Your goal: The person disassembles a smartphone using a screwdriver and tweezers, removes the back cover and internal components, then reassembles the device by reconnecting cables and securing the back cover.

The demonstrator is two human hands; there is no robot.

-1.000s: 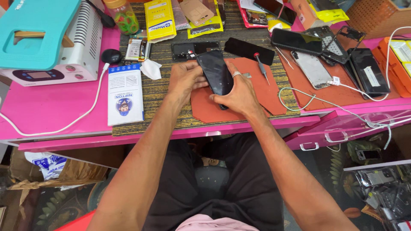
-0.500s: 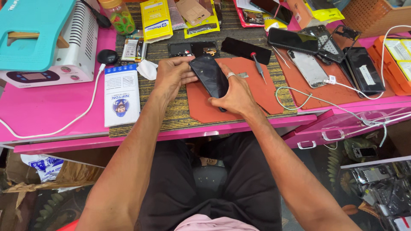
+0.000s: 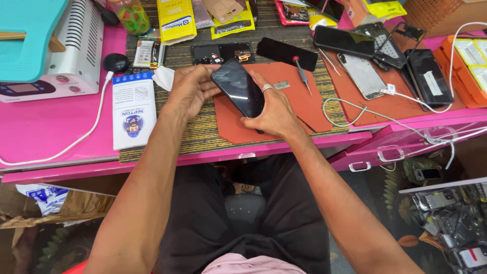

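I hold a black smartphone (image 3: 238,87) in both hands above an orange-brown work mat (image 3: 299,101). Its dark glass screen faces up and it lies tilted, top end toward the upper left. My left hand (image 3: 188,91) grips its upper left edge. My right hand (image 3: 271,111), with a ring on one finger, clasps the lower right end from the side. A small red-handled screwdriver (image 3: 301,72) lies on the mat just right of my right hand.
A white and teal machine (image 3: 45,50) stands at the far left, a white box (image 3: 133,109) beside my left arm. Several phones and phone parts (image 3: 365,50) lie at the back right. A white braided cable (image 3: 355,114) loops over the pink table edge (image 3: 223,155); a pink drawer (image 3: 401,147) is open.
The phone has stayed in both hands, turned slightly. My left hand has shifted along its upper edge. The view has drifted a little.
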